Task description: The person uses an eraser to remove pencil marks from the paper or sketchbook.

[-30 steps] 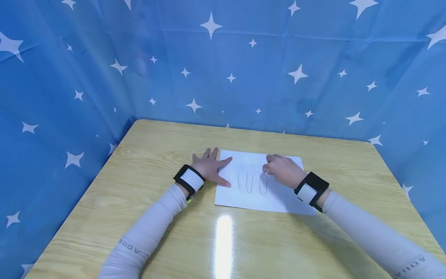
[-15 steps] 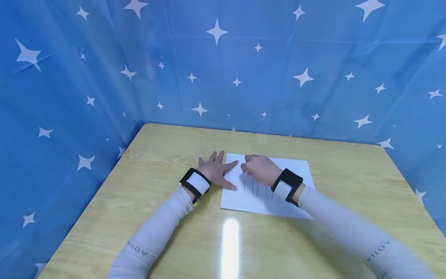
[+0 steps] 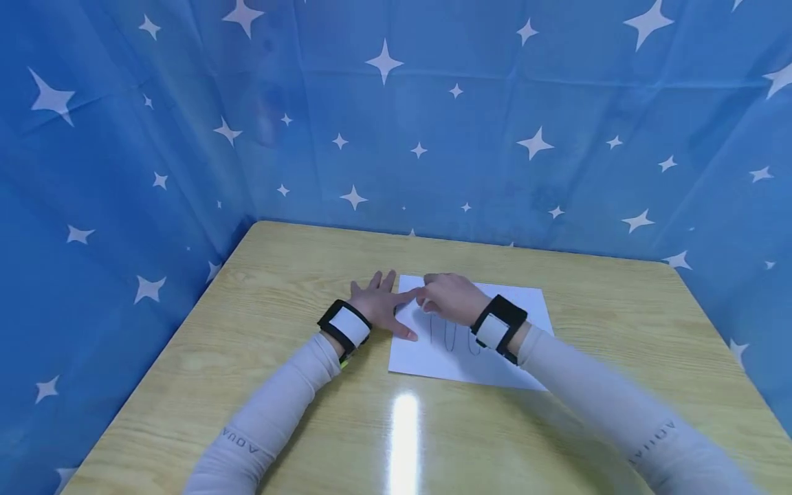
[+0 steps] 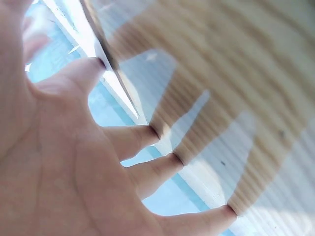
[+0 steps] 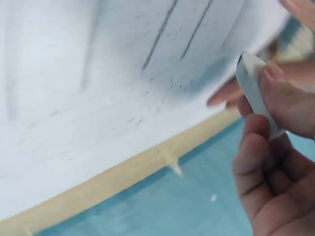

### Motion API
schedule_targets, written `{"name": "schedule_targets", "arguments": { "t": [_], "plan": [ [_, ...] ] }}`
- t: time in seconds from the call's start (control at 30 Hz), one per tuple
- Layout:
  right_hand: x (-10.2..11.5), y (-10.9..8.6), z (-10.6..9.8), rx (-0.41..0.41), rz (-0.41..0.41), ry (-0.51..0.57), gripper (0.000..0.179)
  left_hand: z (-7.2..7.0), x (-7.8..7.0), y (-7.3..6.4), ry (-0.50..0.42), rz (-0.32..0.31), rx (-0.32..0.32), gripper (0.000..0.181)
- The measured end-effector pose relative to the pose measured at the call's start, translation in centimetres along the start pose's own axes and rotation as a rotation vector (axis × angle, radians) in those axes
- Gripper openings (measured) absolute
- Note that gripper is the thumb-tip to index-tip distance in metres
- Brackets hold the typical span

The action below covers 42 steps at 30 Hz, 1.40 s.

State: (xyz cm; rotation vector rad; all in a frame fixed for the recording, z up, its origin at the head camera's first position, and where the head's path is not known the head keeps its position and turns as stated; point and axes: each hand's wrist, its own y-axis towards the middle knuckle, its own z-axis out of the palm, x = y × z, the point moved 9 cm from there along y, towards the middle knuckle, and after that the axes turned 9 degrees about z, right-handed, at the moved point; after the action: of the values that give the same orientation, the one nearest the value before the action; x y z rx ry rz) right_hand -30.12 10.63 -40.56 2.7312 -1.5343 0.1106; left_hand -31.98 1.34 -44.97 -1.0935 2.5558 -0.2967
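A white sheet of paper (image 3: 421,359) lies on the wooden table, bearing pencil-like U-shaped lines (image 3: 450,337). With fingers spread, my left hand (image 3: 377,306) rests across the sheet's left edge; its fingertips (image 4: 176,159) press on the table in the left wrist view. My right hand (image 3: 454,300) is over the upper left of the sheet, close by the left index finger. It pinches a small white eraser (image 5: 254,88) with a dark smudged tip between thumb and fingers. Dark crumbs (image 5: 139,121) are scattered on the paper below the line ends.
The wooden table (image 3: 278,385) extends around the sheet on all sides. A blue curtain with white stars (image 3: 346,103) hangs behind and beside it. A bright light reflection (image 3: 404,440) shows on the table's near part.
My right hand has moved left across the sheet, from the rightmost U shape to beside the left hand, still holding the eraser. The left hand stays spread in place; the head view shifts slightly.
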Motion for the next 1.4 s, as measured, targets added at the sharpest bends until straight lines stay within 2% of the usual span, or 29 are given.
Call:
{"name": "schedule_targets", "arguments": {
  "t": [0.07,0.13,0.3,0.4,0.47,0.53,0.67,0.77,0.83,1.0,1.1,1.17,1.23,1.33,1.4],
  "plan": [
    [0.8,0.0,0.3,-0.017,-0.034,-0.044,0.018,0.3,-0.3,0.1,-0.011,0.009,-0.009,0.100],
    [0.4,-0.8,0.3,-0.041,-0.039,-0.087,0.015,0.2,-0.3,0.1,-0.007,0.013,-0.022,0.100],
    [-3.7,-4.8,-0.2,-0.066,0.039,-0.099,0.011,-0.2,0.1,0.0,-0.006,0.007,-0.035,0.102],
    [-5.3,-6.1,0.1,-0.023,0.080,-0.072,0.012,0.1,0.3,0.1,-0.013,0.022,-0.015,0.102],
    [-5.0,-5.6,0.3,0.012,0.088,-0.049,0.013,0.5,0.3,0.3,-0.019,0.027,-0.001,0.102],
    [-3.6,-4.1,0.7,0.024,0.074,-0.038,0.014,1.0,0.3,0.4,-0.012,0.024,0.011,0.102],
    [0.0,-1.3,1.6,-0.029,-0.002,-0.044,0.015,1.9,0.0,0.6,-0.022,0.012,0.014,0.101],
    [0.8,-1.3,1.7,-0.067,-0.054,-0.074,0.012,1.8,-0.3,0.6,-0.019,0.019,0.006,0.101],
    [-0.3,-2.2,1.3,-0.069,-0.037,-0.077,0.011,1.4,-0.2,0.5,-0.006,0.019,-0.003,0.102],
    [-5.0,-5.6,0.0,-0.074,0.075,-0.034,0.010,-0.4,0.4,0.1,0.029,0.006,-0.012,0.103],
    [-6.0,-6.3,-0.3,-0.052,0.122,-0.012,0.010,-0.9,0.6,0.0,0.027,0.006,-0.008,0.103],
    [-5.2,-5.4,-0.2,-0.034,0.127,0.013,0.011,-0.7,0.7,0.0,0.025,0.007,-0.003,0.103],
    [-3.5,-3.9,0.1,-0.020,0.101,0.030,0.013,-0.3,0.6,0.0,0.024,0.006,-0.001,0.103],
    [-0.4,-1.6,0.4,-0.038,0.021,0.039,0.013,0.3,0.4,0.1,0.022,0.005,-0.002,0.102],
    [0.8,-0.9,0.3,-0.058,-0.029,0.001,0.012,0.2,0.2,0.1,0.017,0.004,-0.008,0.102]
  ]
}}
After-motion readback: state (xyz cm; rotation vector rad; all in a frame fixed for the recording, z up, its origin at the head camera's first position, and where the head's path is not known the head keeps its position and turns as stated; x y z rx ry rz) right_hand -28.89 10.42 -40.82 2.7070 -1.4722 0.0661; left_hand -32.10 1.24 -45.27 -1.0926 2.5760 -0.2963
